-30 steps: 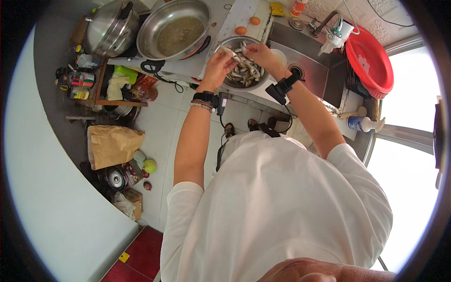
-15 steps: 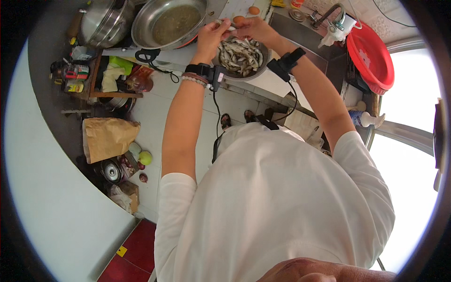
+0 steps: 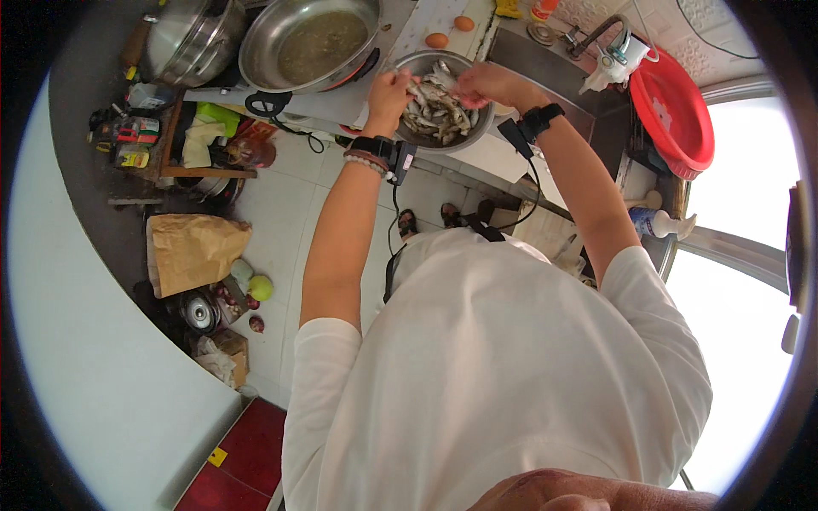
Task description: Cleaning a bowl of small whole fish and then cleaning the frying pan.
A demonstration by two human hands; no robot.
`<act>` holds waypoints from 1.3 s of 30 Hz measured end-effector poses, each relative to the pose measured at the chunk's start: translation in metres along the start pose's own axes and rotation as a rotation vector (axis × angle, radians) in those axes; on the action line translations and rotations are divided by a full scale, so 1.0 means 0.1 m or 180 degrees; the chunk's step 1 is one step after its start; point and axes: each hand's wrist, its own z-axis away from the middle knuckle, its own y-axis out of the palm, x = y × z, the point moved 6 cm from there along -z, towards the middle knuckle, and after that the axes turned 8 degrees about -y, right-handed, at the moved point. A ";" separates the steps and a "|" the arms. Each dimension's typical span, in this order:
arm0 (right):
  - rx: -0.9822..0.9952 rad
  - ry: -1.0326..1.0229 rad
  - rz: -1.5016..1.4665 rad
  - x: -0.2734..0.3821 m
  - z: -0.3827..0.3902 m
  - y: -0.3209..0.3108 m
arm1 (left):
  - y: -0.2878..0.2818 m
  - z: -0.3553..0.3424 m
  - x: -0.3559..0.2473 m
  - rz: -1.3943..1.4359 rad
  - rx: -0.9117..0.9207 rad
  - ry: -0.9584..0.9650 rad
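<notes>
A round metal bowl [image 3: 467,141] stands at the counter's edge, filled with small silvery fish [image 3: 441,106]. Over its left rim is my left hand [image 3: 391,95], its fingers curled together; whatever they hold is too small and blurred to make out. My right hand [image 3: 496,85] hovers above the right side of the bowl, apart from the left. Motion smears its fingertips, so I cannot tell whether a fish is between them. Black bands with small boxes and cables circle both wrists.
Left of the bowl sits a wide metal pan [image 3: 319,47] holding murky liquid. Two eggs [image 3: 436,40] lie behind the bowl. To the right are a sink [image 3: 545,72] with a faucet [image 3: 601,30] and a red basin [image 3: 673,106]. A paper bag [image 3: 198,253] stands on the floor at left.
My hands were together above the bowl's far rim, with a small pale thing between them. Now they have come nearer and moved apart, one over each side of the bowl.
</notes>
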 end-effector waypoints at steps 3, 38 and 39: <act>-0.0037 0.0611 0.2590 -0.23 0.01 0.05 | -0.09 -0.04 0.20 -0.0774 -0.0419 -0.0048; -0.1949 -0.0046 0.0454 -0.27 0.28 0.47 | 0.21 0.07 0.69 0.0687 0.0429 -0.0851; -0.1814 -0.0092 -0.0092 -0.33 0.26 0.47 | 0.23 0.10 0.65 0.0680 0.0438 -0.0852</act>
